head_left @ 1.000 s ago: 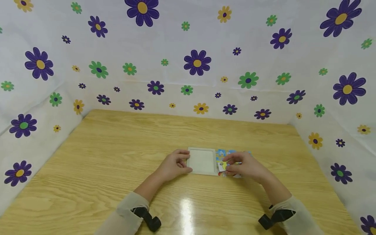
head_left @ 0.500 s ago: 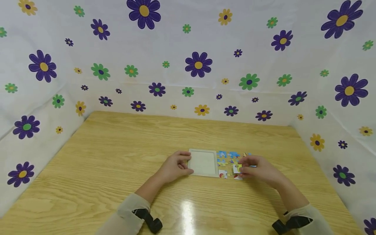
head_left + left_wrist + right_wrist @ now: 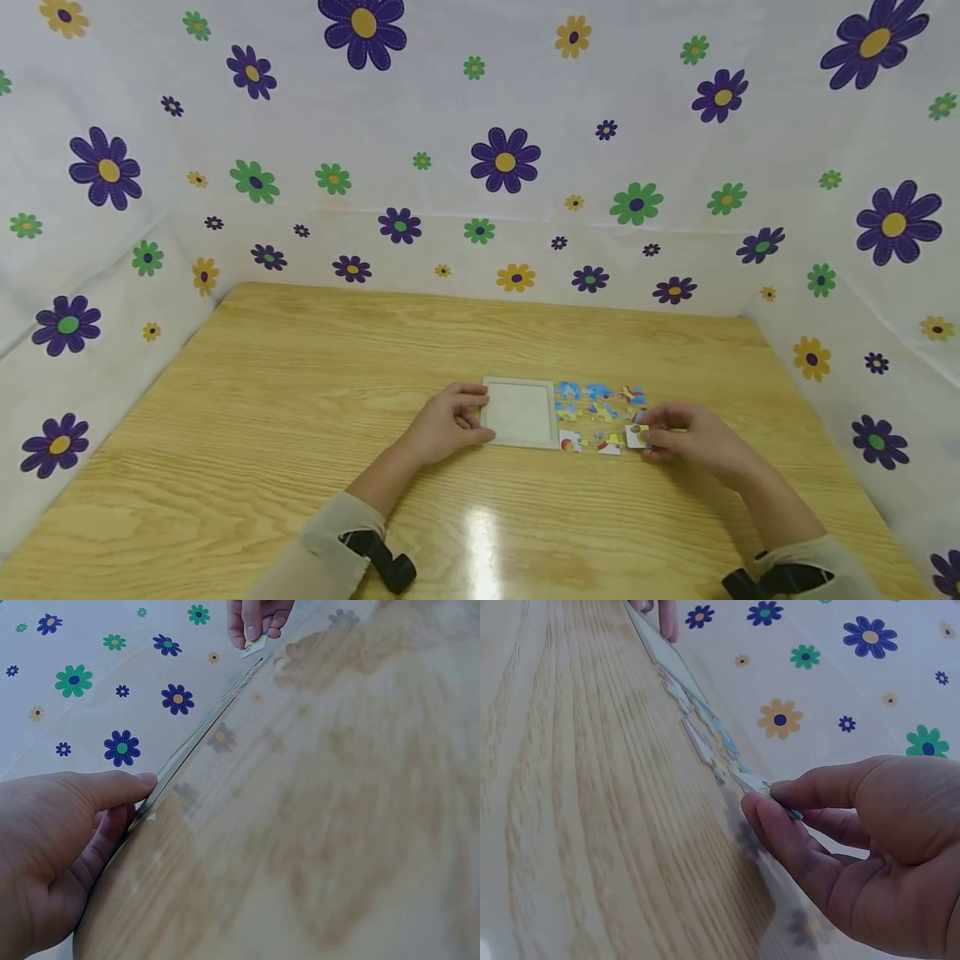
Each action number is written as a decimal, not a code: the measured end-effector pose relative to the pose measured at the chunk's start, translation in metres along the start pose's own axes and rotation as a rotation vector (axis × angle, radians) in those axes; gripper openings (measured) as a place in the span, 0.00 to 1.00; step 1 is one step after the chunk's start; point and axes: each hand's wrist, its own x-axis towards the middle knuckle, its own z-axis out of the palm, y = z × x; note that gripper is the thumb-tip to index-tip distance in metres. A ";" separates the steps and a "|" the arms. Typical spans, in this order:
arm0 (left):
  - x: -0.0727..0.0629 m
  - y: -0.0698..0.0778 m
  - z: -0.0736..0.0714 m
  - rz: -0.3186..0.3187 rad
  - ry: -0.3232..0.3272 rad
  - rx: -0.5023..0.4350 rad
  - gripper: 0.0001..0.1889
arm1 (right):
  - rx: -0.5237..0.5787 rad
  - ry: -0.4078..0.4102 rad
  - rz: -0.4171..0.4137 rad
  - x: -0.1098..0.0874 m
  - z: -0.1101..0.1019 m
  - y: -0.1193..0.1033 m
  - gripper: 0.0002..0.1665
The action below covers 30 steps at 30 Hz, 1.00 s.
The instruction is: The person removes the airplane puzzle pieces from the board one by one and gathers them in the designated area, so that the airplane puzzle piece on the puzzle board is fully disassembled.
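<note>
A pale puzzle tray with a raised rim lies flat on the table, bare inside. My left hand holds its left edge, thumb near the front corner and a finger near the back corner; the left wrist view shows the thumb on that edge. My right hand pinches a jigsaw piece, white and yellow with a dark round spot, at the front right of the loose pieces. In the right wrist view the piece sits tilted between thumb and fingertips.
Several loose jigsaw pieces, blue, yellow, white and red, lie in rough rows right of the tray. The wooden table is bounded at the back and sides by a white flowered cloth.
My right hand has moved right with the jigsaw piece, away from the tray and across the loose pieces, uncovering them. My left hand stays at the tray's left edge.
</note>
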 end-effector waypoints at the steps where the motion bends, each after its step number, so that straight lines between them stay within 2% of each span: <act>1: 0.000 0.000 0.000 0.002 0.001 -0.003 0.29 | -0.006 0.002 0.004 -0.001 -0.001 0.001 0.21; 10: 0.000 -0.001 0.000 0.000 0.005 0.001 0.29 | -0.034 0.043 0.057 -0.001 0.002 0.007 0.21; 19: -0.002 0.001 0.002 -0.002 -0.001 0.009 0.29 | -0.177 0.126 0.097 -0.004 0.010 0.006 0.16; 24: -0.001 0.002 0.002 -0.005 -0.009 0.006 0.29 | -0.210 0.139 0.097 -0.005 0.011 0.004 0.14; 30: -0.001 -0.001 0.004 -0.008 -0.014 0.000 0.29 | -0.186 0.117 0.059 -0.005 0.020 0.001 0.15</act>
